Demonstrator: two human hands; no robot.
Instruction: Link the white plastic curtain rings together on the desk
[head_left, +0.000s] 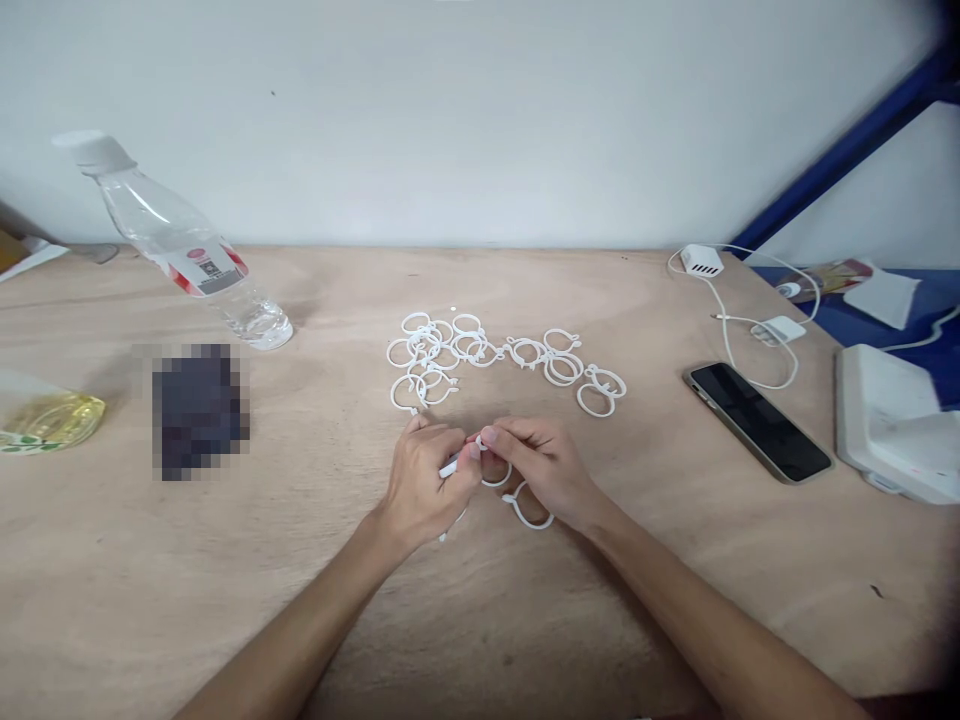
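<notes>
Rings [424, 352] lie on the table [150, 560] between bottle [206, 262] and phone [757, 420]

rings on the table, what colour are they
White; the rings on the table show best in the head view.

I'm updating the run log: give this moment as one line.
left hand, right hand: fingertips meeting at white ring | beyond: loose rings | left: bottle | right: phone

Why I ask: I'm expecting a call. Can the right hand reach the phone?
Probably yes: nothing stands between the right hand and the phone, though that hand pinches a white part.
</notes>
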